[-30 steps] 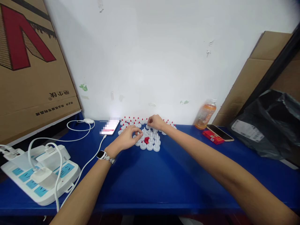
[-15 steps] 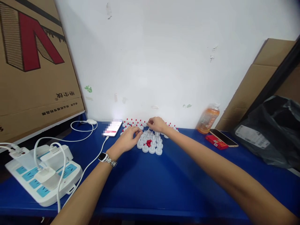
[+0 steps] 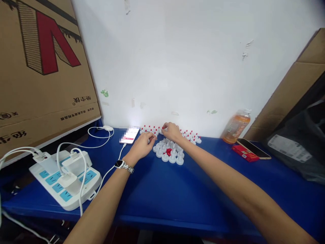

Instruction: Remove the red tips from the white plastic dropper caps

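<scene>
Evidently both hands, the left hand (image 3: 142, 145) and right hand (image 3: 172, 131), pinched small white caps (image 3: 169, 153) at frame centre, best picked singly without disturbing neighbours.

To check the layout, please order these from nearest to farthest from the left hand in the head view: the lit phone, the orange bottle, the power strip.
From the left hand:
1. Lit phone, just to its left, near the wall.
2. Power strip, far left, near the table's front edge.
3. Orange bottle, far right, against the wall.
</scene>
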A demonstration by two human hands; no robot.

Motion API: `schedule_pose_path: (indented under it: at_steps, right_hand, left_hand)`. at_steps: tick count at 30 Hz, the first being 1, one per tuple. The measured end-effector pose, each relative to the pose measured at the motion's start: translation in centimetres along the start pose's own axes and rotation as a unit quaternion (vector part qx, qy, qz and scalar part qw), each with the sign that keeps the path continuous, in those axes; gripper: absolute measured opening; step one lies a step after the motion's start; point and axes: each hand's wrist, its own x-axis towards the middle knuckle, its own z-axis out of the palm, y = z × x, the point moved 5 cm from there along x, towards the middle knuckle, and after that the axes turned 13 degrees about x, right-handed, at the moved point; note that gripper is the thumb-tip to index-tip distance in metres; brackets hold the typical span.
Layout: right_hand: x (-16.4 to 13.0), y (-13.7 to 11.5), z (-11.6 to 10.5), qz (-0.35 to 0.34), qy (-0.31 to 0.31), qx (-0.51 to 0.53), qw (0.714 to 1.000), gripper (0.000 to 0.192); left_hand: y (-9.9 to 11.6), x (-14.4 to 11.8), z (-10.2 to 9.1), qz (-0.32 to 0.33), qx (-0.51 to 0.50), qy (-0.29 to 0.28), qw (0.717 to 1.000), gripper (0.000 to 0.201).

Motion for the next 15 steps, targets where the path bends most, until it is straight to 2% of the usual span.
schedule_pose_path:
  at_steps: [2, 5, 8, 11, 15]
  right_hand:
    - [-1.6, -0.1, -1.7, -0.024, 0.022, 0.1, 0.995, 0.022]
    - [-5.2, -0.3, -3.6, -0.061, 0.017, 0.224, 0.973, 0.018]
    - [-9.1, -0.6, -4.8, -0.097, 0.035, 0.266, 0.958, 0.014]
    - [-12.1, -0.7, -5.3, -0.118, 0.055, 0.296, 0.946, 0.014]
    - [-13.8, -1.0, -5.3, -0.123, 0.061, 0.32, 0.937, 0.012]
  left_hand:
    - [0.9, 0.0, -0.1, 0.008, -0.009, 0.019, 1.0, 0.025]
    - [3.1, -0.3, -0.2, 0.025, -0.022, 0.042, 0.999, 0.024]
    - [5.9, -0.8, 0.0, 0.07, -0.029, 0.026, 0.997, 0.023]
    - [8.1, -1.3, 0.4, 0.124, 0.016, 0.004, 0.992, 0.023]
    - [9.0, -1.5, 0.7, 0.182, 0.119, 0.013, 0.976, 0.025]
